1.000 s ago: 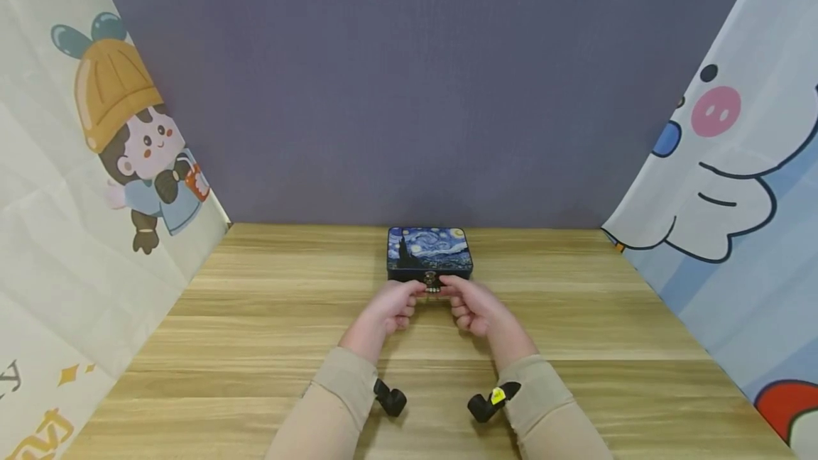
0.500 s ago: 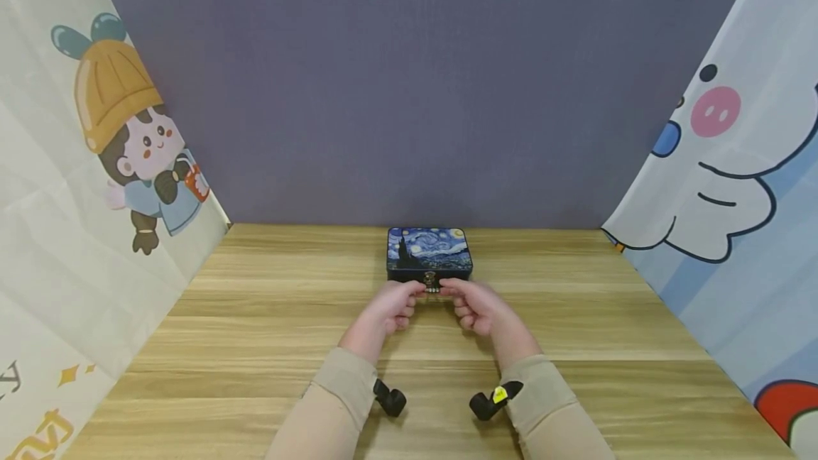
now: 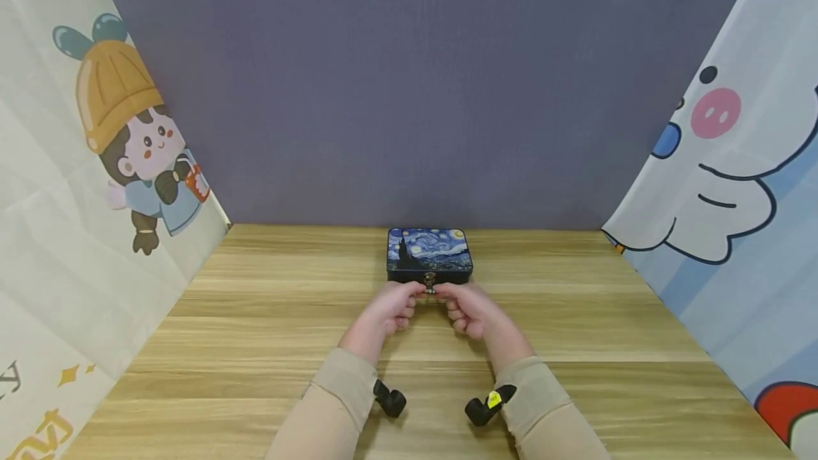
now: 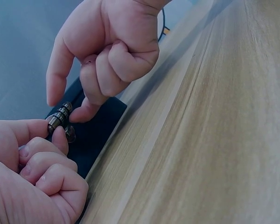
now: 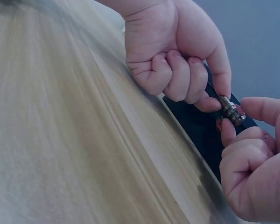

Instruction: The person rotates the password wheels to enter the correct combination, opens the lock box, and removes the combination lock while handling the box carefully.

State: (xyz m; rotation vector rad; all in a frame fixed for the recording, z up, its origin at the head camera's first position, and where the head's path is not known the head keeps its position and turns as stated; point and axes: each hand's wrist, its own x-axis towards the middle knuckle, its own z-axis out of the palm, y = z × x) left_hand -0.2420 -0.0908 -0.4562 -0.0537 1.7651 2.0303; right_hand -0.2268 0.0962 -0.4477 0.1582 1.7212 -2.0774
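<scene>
A small flat box (image 3: 429, 250) with a starry night picture on its lid lies closed at the back of the wooden table. On its dark front is a metal clasp (image 3: 430, 278), and at it sits a small brass-coloured combination padlock (image 4: 59, 116) with ridged dials. My left hand (image 3: 391, 302) pinches one end of the padlock between thumb and finger, other fingers curled in. From the other side, my right hand (image 3: 473, 307) has its thumb and a finger around the dial end, tips right at the dials in the right wrist view.
The wooden tabletop (image 3: 255, 346) spreads around both forearms. Behind the box rises a grey-purple partition (image 3: 422, 91). Printed cloths hang at the left (image 3: 51, 218) and right (image 3: 735, 162) sides. A black wrist camera (image 3: 390, 400) juts inward from the left sleeve, another (image 3: 482, 410) from the right.
My right hand has shifted slightly left, its fingertips closer in over the padlock's dials. My left hand and the box have stayed in place.
</scene>
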